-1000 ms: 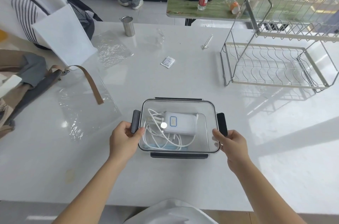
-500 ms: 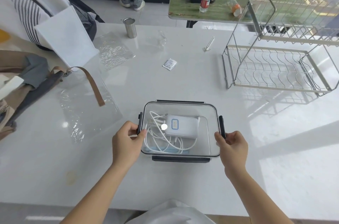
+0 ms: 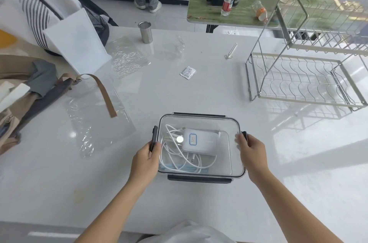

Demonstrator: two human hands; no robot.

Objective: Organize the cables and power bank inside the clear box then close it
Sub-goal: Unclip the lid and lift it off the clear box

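Note:
The clear box point(image 3: 229, 123) stands on the white table in front of me with its transparent lid on top. Inside lie a white power bank point(image 3: 203, 143) with a blue-edged label and coiled white cables point(image 3: 175, 155) over something pale blue. Dark latches run along all sides. My left hand point(image 3: 145, 161) holds the left side latch point(image 3: 153, 139), folded down against the box wall. My right hand point(image 3: 252, 153) grips the right side latch point(image 3: 244, 135), thumb on the lid edge.
A wire dish rack point(image 3: 304, 75) stands to the right. Clear plastic sheets point(image 3: 95, 123), a bag with a brown strap point(image 3: 103, 93) and a white tote point(image 3: 75, 43) lie left. A steel cup point(image 3: 146, 32) and small packet point(image 3: 187, 72) sit farther back. A person stands beyond.
Both side latches, flared outward a second ago, have been folded down against the box walls by my hands. The box has hardly moved.

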